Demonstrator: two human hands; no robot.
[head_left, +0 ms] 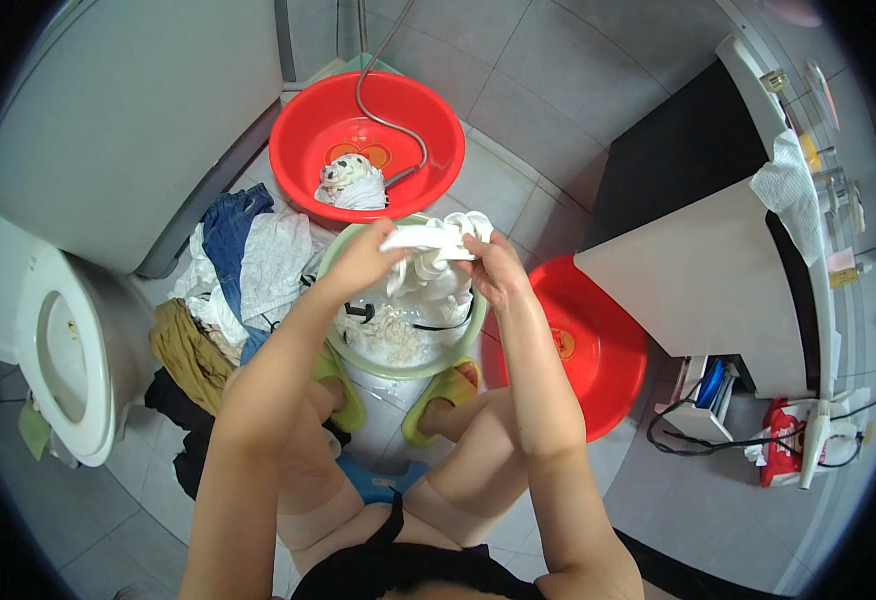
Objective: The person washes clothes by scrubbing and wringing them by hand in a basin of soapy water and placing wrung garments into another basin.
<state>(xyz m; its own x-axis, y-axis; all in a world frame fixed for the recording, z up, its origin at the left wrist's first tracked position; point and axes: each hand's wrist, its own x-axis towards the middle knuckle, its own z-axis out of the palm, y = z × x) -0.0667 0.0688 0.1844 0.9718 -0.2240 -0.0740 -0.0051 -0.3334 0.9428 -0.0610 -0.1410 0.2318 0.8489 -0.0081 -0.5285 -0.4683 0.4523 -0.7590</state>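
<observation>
Both hands hold a wet-looking white garment point(438, 273) above a pale green basin point(413, 372). My left hand point(370, 258) pinches one end of a flat white band on it. My right hand point(498, 268) has its fingers closed around the bunched cloth at the other side. The lower part of the garment hangs down into the basin, where foamy suds point(388, 338) float. A dark strap shows at the basin's left side, and a dark line crosses the cloth lower down. The garment's exact kind cannot be made out.
A red basin point(303, 110) beyond holds a shower hose point(398, 125) and a twisted white cloth point(353, 188). Another red basin point(608, 350) stands right. Piled clothes point(228, 260) lie left, near a toilet point(103, 350). A white cabinet point(698, 270) stands right.
</observation>
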